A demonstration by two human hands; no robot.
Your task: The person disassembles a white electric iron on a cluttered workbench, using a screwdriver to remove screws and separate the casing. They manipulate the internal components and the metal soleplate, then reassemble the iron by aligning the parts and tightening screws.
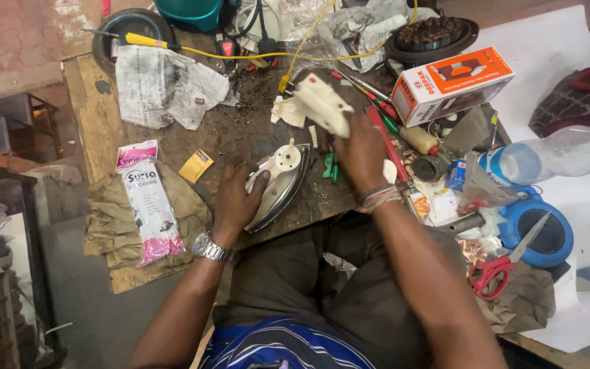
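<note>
A clothes iron body point(280, 179) with a shiny metal soleplate and cream top lies on the worn wooden bench point(227, 137). My left hand point(237, 198), with a metal watch on the wrist, rests on its rear end and steadies it. My right hand point(362, 154) is raised above the bench and grips a cream plastic iron handle cover point(322, 104), lifted clear of the iron body. Thread bands circle my right wrist.
Around the iron lie crumpled newspaper point(165, 85), a pink-and-white cord packet point(148, 201), a small yellow box point(197, 165), an orange-and-white carton point(452, 83), several screwdrivers point(370, 92), a plastic bottle point(554, 156), red-handled scissors point(503, 263), a blue round case point(537, 229) and a yellow wire point(240, 53).
</note>
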